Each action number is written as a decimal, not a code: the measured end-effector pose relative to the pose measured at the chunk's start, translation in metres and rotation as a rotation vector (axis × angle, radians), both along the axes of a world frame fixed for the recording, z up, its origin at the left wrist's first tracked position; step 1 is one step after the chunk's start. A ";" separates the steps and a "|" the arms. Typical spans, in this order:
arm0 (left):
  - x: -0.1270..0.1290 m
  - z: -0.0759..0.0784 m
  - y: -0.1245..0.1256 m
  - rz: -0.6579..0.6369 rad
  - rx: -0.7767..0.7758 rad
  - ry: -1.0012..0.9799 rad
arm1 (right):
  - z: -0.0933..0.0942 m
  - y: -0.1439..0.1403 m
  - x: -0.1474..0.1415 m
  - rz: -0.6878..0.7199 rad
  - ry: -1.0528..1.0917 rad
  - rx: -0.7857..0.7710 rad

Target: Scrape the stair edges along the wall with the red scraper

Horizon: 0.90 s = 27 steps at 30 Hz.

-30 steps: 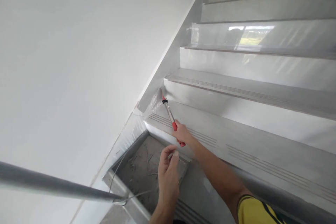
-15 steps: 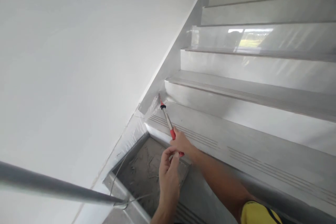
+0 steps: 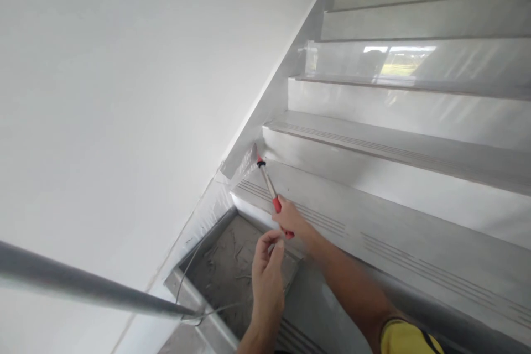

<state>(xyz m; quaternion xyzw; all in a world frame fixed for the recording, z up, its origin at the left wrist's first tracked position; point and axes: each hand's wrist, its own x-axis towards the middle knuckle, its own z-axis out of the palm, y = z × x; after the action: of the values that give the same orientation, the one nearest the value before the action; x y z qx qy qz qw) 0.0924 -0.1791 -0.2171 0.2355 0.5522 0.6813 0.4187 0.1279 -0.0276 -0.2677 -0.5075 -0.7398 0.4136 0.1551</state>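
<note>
In the head view, my right hand [image 3: 290, 218] is closed round the red grip of a slim scraper-like tool [image 3: 269, 181] with a metal shaft and a black collar. Its pointed red tip reaches the corner where the grey skirting [image 3: 244, 146] meets a stair riser. Just below and left of it, my left hand [image 3: 267, 254] is raised with the fingers curled, thumb and forefinger brought together; whether anything is between them cannot be made out. Streaky whitish marks show on the skirting beside the tip.
Glossy pale stairs [image 3: 373, 182] with grooved treads climb to the upper right. A white wall [image 3: 124, 94] is on the left. Below sits a grey-rimmed tray-like recess [image 3: 224, 249] with scraps in it. A grey rail [image 3: 91, 282] and thin wire cross the lower left.
The tool and my right hand have shifted slightly up and right, away from my left hand. My left hand stays almost in place, and the view has moved a little.
</note>
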 end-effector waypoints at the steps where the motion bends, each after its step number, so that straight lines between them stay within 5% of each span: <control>1: 0.000 0.000 0.000 0.014 -0.022 0.016 | 0.002 0.004 -0.001 -0.011 -0.005 -0.014; 7: -0.001 -0.001 0.000 -0.006 0.009 -0.026 | -0.001 0.001 -0.002 0.026 -0.076 0.118; 27: -0.004 -0.009 0.001 -0.010 -0.029 0.019 | -0.002 0.007 0.000 0.010 -0.173 0.177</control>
<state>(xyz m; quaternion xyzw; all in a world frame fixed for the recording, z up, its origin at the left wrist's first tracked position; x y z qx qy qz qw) 0.0884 -0.1780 -0.2258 0.2384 0.5647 0.6691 0.4202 0.1276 -0.0207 -0.2700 -0.5218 -0.7867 0.3020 0.1328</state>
